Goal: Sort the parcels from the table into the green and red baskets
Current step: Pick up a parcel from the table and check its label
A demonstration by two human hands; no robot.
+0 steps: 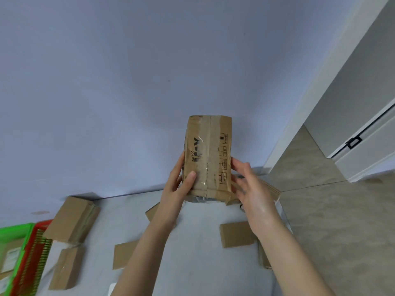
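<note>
A brown cardboard parcel [208,154] with black print and clear tape is held upright above the white table [192,231]. My left hand [178,184] grips its lower left side, thumb across the front. My right hand [250,189] is beside its lower right edge, fingers spread and fairly straight, fingertips at the edge. Several other brown parcels lie on the table, among them a large one [72,218] at the left and a small one [236,233] under my right wrist. The green basket [16,229] and the red basket [32,263] stand at the lower left.
A pale blue wall rises behind the table. To the right lie a tiled floor [316,210] and a white door [367,129] with a black handle. A parcel with a label lies inside the green basket.
</note>
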